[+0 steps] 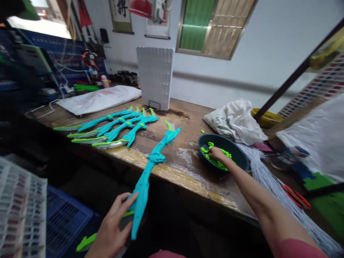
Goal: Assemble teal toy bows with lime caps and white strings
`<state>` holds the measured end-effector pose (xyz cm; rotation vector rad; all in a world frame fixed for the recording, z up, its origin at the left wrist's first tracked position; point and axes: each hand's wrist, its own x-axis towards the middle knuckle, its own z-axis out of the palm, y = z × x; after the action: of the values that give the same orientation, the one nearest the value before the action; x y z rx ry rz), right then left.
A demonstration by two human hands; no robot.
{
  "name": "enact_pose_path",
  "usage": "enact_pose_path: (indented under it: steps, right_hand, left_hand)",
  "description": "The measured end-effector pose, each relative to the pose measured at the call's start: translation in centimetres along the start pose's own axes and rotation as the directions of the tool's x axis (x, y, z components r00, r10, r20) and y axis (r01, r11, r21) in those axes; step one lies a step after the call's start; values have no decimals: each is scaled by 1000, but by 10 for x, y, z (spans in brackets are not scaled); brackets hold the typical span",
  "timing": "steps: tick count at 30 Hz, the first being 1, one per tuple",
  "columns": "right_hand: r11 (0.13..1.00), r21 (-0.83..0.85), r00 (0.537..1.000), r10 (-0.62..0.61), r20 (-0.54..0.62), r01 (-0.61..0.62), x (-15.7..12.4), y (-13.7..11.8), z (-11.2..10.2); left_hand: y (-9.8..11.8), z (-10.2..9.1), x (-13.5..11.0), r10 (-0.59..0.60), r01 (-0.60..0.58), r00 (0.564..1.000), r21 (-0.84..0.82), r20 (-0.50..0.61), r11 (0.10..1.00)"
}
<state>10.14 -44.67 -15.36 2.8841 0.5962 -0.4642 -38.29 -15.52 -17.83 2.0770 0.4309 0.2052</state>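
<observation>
My left hand (116,222) is closed round the lower limb of a turquoise toy bow (150,165), which slants over the table's front edge. Its upper end rests on the tabletop, and a lime-green tip (168,125) sticks out there. My right hand (215,154) reaches into a dark round basin (243,161) and its fingers curl down among small lime-green plastic pieces (221,165). Whatever the fingertips hold is hidden. To the left, several similar strung bows (129,125) with green tips lie side by side on the table.
The wooden table (185,125) carries a white sack (233,120), a bundle of white strings (264,175) and red-handled scissors (297,197) on the right. A grey upright panel (155,77) stands at the back. Plastic crates (23,208) sit lower left.
</observation>
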Motion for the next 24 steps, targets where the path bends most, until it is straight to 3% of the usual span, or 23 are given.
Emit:
enact_pose_path:
  steps: [3, 6, 11, 14, 16, 18, 22, 24]
  right_hand:
    - [1000, -5, 999, 7, 42, -7, -1, 2, -3]
    - [999, 39, 999, 26, 18, -27, -6, 4, -6]
    - [969, 242, 981, 100, -165, -59, -21, 6, -21]
    - [897, 441, 944, 129, -302, 19, -37, -2, -30]
    - [802, 582, 933, 95, -348, 136, -51, -21, -29]
    - [667, 687, 924, -7, -381, 289, -70, -52, -21]
    - [399, 759, 857, -272, -438, 514, -103, -132, 12]
    - [318, 755, 810, -360, -463, 574, -111, -166, 32]
  left_hand:
    - [1, 42, -8, -69, 52, 993, 164, 100, 985]
    - [10, 68, -16, -185, 152, 971, 209, 153, 966]
    - [18, 69, -2, -172, 224, 915, -107, 365, 969]
    - [13, 68, 28, -201, 318, 915, -321, 349, 892]
    - [10, 73, 56, -314, 395, 918, -493, 242, 775]
    - [7, 82, 87, -395, 391, 908, -626, 142, 674]
    - [1, 104, 132, -459, 346, 888, -686, 20, 640]
    - [-2, 114, 142, -502, 347, 864, -690, -28, 636]
